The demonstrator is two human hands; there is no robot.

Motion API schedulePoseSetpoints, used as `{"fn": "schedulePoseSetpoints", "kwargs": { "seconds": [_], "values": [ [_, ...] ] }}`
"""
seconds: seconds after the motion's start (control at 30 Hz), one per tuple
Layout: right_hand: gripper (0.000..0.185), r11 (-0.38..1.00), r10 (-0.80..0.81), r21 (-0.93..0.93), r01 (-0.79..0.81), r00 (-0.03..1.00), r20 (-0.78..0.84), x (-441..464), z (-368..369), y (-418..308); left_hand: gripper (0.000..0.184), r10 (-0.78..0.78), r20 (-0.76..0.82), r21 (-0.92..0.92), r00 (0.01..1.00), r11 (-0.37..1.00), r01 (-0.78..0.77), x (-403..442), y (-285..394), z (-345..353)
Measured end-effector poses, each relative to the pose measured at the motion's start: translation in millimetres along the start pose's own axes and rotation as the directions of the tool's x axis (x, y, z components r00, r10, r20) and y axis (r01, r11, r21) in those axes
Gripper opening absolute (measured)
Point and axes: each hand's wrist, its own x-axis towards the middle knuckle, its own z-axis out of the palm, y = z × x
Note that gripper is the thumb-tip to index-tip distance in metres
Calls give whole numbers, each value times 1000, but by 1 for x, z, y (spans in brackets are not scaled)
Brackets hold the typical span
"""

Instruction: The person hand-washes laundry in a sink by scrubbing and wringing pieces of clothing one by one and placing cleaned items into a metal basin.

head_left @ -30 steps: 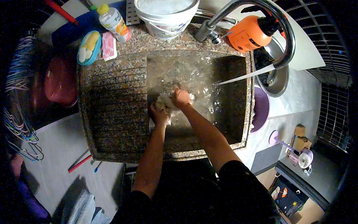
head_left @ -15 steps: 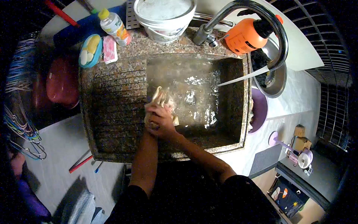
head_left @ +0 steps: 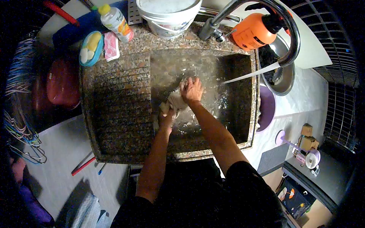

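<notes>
A wet, pale cloth (head_left: 176,100) is bunched up over the murky water in the stone sink (head_left: 118,152). My left hand (head_left: 166,118) is closed round its lower left end, near the ribbed washboard slope (head_left: 118,102). At the cloth's upper right end is my right hand (head_left: 192,90), its fingers curled over the fabric. Water runs from the curved metal faucet (head_left: 292,41) into the right part of the basin. The parts of the cloth under my palms are hidden.
Behind the sink stand a white bucket (head_left: 169,17), a bottle (head_left: 116,22), a blue soap dish (head_left: 91,48), a pink-and-white brush (head_left: 111,46) and an orange sprayer (head_left: 254,32). A metal bowl (head_left: 287,78) and a purple basin (head_left: 267,109) are at the right.
Half a second ago both hands were together at the sink's left with the cloth. My right hand has moved up and right, and the cloth is now stretched between the two hands.
</notes>
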Motion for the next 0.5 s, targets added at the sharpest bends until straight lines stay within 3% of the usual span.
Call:
{"fn": "schedulePoseSetpoints", "kwargs": {
  "seconds": [0.07, 0.13, 0.17, 0.2, 0.27, 0.3, 0.37, 0.43, 0.47, 0.5],
  "values": [
    [57, 999, 35, 22, -39, 985, 167, -5, 14, 0, 39, -90, -3, -137, 996, 987, 88, 13, -17, -1],
    [66, 986, 125, 52, -156, 917, 380, -14, 35, -2, 37, -138, 213, -397, 967, 892, 215, 17, -15, -7],
    [64, 992, 102, 5, -127, 819, 564, -17, 41, -1, 37, -88, 414, -549, 906, 770, 326, 21, -9, -15],
    [59, 967, -39, 240, -85, 883, 468, -32, 20, -14, 37, 9, 583, -644, 813, 616, 455, 25, -5, -19],
    [49, 793, -201, 608, 26, 954, 222, -70, -16, -41, 37, 392, 570, -757, 722, 591, 277, 63, -27, -12],
    [43, 672, -230, 735, 90, 969, 92, -79, -28, -50, 38, 421, 534, -757, 733, 625, 192, 56, -17, -10],
    [33, 524, -239, 852, 11, 962, 135, -77, -63, -66, 40, 476, 458, -735, 751, 678, 18, 40, 6, -5],
    [31, 394, -240, 914, -98, 949, 206, -56, -90, -81, 44, 436, 289, -642, 852, 748, -166, 22, 25, -3],
    [18, 243, -220, 948, -203, 941, 258, -43, -108, -95, 50, 351, 219, -784, 910, 618, -49, 17, 31, -10],
    [15, 61, -216, 939, -339, 914, 344, -26, -103, -107, 50, 426, 120, -641, 897, 723, -258, -5, 43, -24]
  ]
}}
